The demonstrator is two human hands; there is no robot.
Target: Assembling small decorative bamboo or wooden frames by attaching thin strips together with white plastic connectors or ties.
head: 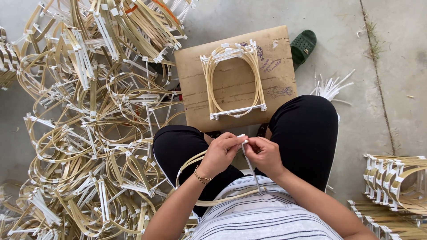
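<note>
Bamboo hoop frame (pixel 195 178): both hands pinching its white strip (pixel 247 153), left hand (pixel 221 153) and right hand (pixel 264 154) fingers closed. Ahead of fingers, finished frames (pixel 233 80) lying on cardboard box (pixel 275 66); a large pile (pixel 89 111) lying leftward, looking mostly done.

Cardboard box (pixel 275 66), far centre, bearing bamboo frames (pixel 233 80); green sandal (pixel 303 46) far right; frame heap (pixel 89 111) left; stacked frames (pixel 393 182) near right.

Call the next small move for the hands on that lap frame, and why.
Probably press the white tape tight around the joint. Both hands, left hand and right hand, pinch the top of a white stick where it meets the bent strip; the finished frame on the cardboard shows wrapped white corners.
</note>
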